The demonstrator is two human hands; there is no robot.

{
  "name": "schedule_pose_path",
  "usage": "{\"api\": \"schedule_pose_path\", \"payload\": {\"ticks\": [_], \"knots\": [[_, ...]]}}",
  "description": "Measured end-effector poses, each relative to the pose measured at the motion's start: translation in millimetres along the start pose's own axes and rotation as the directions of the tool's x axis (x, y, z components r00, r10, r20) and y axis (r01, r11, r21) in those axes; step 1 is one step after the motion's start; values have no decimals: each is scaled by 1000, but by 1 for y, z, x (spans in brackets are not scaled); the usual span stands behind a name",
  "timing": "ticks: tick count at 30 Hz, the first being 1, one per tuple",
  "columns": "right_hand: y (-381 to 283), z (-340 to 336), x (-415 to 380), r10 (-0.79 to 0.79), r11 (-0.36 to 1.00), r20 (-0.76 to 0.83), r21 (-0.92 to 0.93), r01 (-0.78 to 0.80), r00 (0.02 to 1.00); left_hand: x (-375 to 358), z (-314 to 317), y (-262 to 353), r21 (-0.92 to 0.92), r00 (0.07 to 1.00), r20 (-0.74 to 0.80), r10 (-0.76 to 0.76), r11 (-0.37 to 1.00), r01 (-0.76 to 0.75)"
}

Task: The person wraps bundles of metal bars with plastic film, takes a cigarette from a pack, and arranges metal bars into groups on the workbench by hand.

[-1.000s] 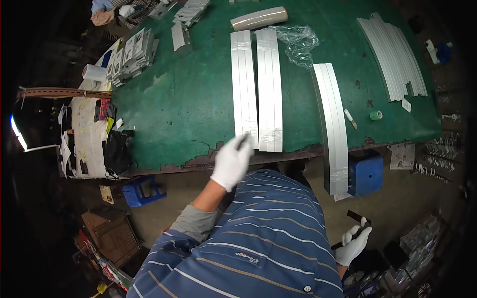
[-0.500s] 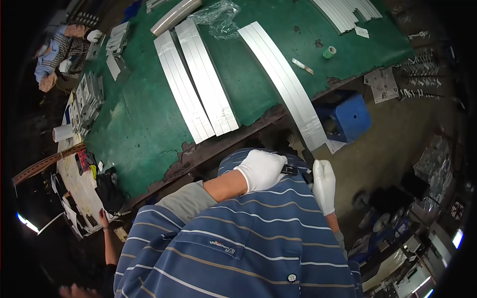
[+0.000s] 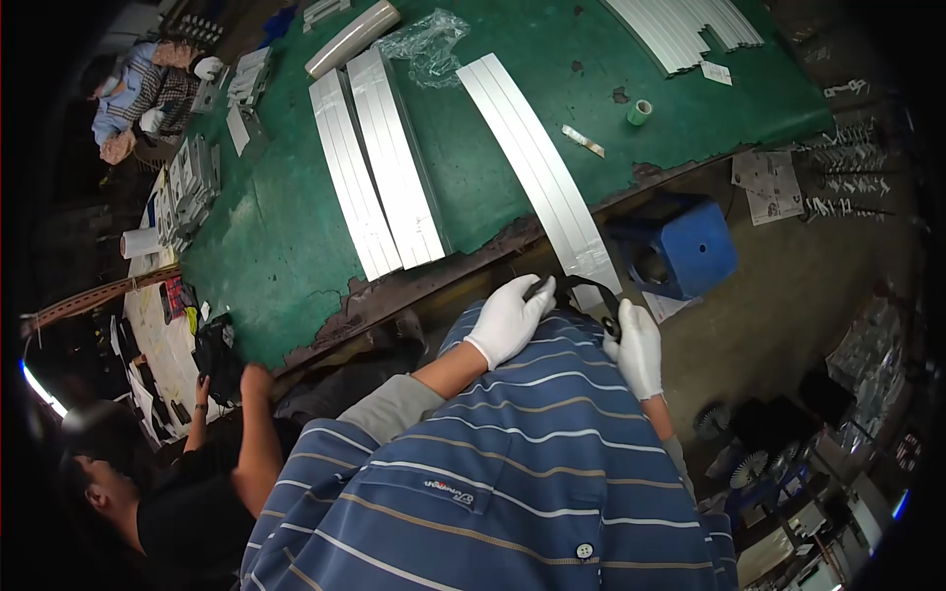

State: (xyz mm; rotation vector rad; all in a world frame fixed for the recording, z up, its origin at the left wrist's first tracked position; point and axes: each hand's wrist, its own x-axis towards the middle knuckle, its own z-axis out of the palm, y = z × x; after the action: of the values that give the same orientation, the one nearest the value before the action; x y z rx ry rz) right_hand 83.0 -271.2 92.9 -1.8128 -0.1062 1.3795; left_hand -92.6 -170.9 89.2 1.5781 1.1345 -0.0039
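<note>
My left hand (image 3: 510, 321), in a white glove, is closed around one end of a black belt (image 3: 588, 285) in front of my waist. The other end is in my right hand (image 3: 639, 347), also white-gloved, with its fingers curled around the belt. Between the hands the belt bows up in a loose arc. Just beyond it, a bundle of silver metal strips (image 3: 540, 163) wrapped in clear film lies on the green table (image 3: 266, 241) and juts over its near edge. Two more wrapped bundles (image 3: 399, 163) lie side by side to the left.
A blue stool (image 3: 695, 246) stands at the table's right edge. On the table are a green tape roll (image 3: 640, 112), crumpled clear film (image 3: 429, 44), a film roll (image 3: 353, 37) and more strips (image 3: 680, 34). A co-worker (image 3: 187, 492) in black is close on my left; another (image 3: 138, 94) is farther off.
My hands have raised the belt away from my waist, and it now arcs between them. A black buckle seen earlier at my left hand is hidden. The co-worker in black has leaned into view.
</note>
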Motion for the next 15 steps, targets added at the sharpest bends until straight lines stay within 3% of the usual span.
{"api": "schedule_pose_path", "payload": {"ticks": [2,3,5,7,15], "knots": [[3,-5,-2,-66,990,26,-119,69,997,-5,17,0,-286,987,-59,149,945,-160],[1,-7,3,-83,989,39,-121,87,996,-2,17,4,-282,985,-78,156,944,-172],[5,-9,10,-153,977,19,-149,154,988,5,16,13,78,980,66,189,978,-194],[18,-19,8,-185,968,-24,-179,177,983,3,25,17,408,961,242,137,884,-229],[13,-31,-6,-132,972,-8,-195,128,991,-3,40,39,519,955,285,86,824,-229]]}}
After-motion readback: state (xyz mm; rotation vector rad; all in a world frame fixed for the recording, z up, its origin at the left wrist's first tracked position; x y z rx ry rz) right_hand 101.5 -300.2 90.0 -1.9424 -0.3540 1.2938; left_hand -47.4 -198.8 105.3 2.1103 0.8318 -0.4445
